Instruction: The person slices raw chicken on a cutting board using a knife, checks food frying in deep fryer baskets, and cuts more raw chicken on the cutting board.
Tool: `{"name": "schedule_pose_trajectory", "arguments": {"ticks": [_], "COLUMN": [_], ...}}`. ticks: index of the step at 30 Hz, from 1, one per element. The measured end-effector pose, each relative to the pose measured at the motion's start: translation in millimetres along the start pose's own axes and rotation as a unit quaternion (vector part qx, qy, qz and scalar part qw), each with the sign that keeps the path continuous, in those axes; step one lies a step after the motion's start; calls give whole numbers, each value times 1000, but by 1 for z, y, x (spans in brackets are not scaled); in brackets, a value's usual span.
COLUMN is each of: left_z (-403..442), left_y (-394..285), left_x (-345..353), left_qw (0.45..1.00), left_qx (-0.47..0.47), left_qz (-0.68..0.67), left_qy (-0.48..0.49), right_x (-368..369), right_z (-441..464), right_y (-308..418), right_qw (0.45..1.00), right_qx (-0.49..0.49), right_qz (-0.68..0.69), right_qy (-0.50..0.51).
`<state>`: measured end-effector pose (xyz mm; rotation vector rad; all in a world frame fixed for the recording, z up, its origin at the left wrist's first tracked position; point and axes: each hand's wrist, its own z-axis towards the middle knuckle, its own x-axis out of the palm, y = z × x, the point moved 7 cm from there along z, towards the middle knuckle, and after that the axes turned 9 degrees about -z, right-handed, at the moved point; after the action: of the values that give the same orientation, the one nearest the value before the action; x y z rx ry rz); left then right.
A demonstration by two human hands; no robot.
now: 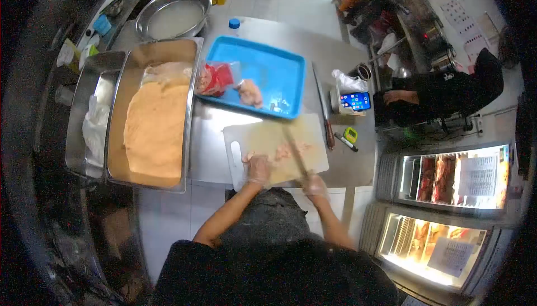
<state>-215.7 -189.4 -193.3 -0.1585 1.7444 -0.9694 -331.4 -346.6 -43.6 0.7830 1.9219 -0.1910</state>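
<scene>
Nearest me, the right hand point(316, 186) is closed around the handle of a long, narrow knife point(295, 154), its blade slanting away from the grip over a white rectangular plastic cutting board point(319, 152). Left of the grip, the left hand point(259, 170) is down on the board, fingers by a small pale-pink scrap of meat point(249, 157); blur keeps me from telling whether it pinches anything. (Both hands seem to wear thin clear gloves, which I'd treat as slippery.) Just ahead of the grip, cut pale-pink pieces of raw meat point(282, 152) lie around the blade. To slice well here, I'd curl the left fingertips back, steady the meat, and draw long, even strokes rather than press straight down. Ahead and slightly right of the grip, a second knife with a brown handle point(325, 113) lies beside the board. Farther beyond the grip, a bright-blue rectangular plastic tray point(279, 71) bears a pale lump of raw meat point(250, 93) and a red-and-clear plastic bag point(213, 79).
</scene>
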Motion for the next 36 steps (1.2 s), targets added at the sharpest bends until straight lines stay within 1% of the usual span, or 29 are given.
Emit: {"name": "schedule_pose_trajectory", "arguments": {"ticks": [1,2,3,4,5,8,9,11,12,13,16,19,20,22,23,25,26,27,29,30,32,33,35,36], "left_z": [-8,-9,-7,-5,-2,8,9,7,7,8,3,11,15,16,17,18,17,13,18,23,33,36,39,41], "left_y": [-36,-58,-57,-54,-51,-48,-47,-50,-55,-61,-84,-83,-79,-69,-67,-75,-94,-104,-98,-94,-97,-97,-85,-80], "left_x": [-39,-63,-57,-49,-41,-35,-34,-39,-45,-53,-71,-55,-49,-48,-46,-34,-41,-43,-24,-14,-9,-6,9,16], "left_qw": [999,995,996,994,990,992,989,981,984,986,989,988,987,986,985,996,992,994,995,991,985,981,993,996], "left_qx": [1,3,-35,-72,-109,-97,-112,-139,-135,-132,-125,-133,-139,-111,-97,20,76,88,67,60,71,75,57,46], "left_qz": [-8,-15,-34,-53,-72,-74,-94,-132,-116,-100,-56,-54,-58,-101,-123,-19,34,-20,73,120,148,161,101,70], "left_qy": [-45,-94,-78,-63,-48,-26,-20,-2,-13,-26,-55,-57,-54,-66,-71,-88,-97,-55,-23,-7,-55,-76,-39,-22], "right_x": [-16,-6,20,21,23,35,51,48,39,24,24,40,28,8,11,23,23,27,17,18,15,18,15,16], "right_z": [-9,1,14,15,15,12,20,17,14,10,9,30,29,22,27,43,51,56,56,59,62,65,62,62], "right_y": [-13,-42,-81,-90,-92,-70,-66,-48,-38,-33,-43,-59,-56,-51,-57,-76,-86,-97,-107,-113,-121,-126,-129,-132], "right_qw": [997,997,995,994,996,994,995,994,993,995,985,984,984,983,983,980,981,982,977,979,983,984,978,982], "right_qx": [60,71,83,96,69,-26,-78,-103,-116,-80,-171,-163,-166,-173,-168,-159,-166,-174,-199,-194,-182,-159,-111,-132], "right_qz": [41,44,47,51,-28,86,23,-4,-18,-9,-25,-53,-52,-49,-22,34,43,52,70,58,34,71,142,117], "right_qy": [8,-4,-17,-31,-51,-60,-64,-18,4,52,-24,51,49,48,71,117,85,53,-19,-11,2,36,106,66]}}
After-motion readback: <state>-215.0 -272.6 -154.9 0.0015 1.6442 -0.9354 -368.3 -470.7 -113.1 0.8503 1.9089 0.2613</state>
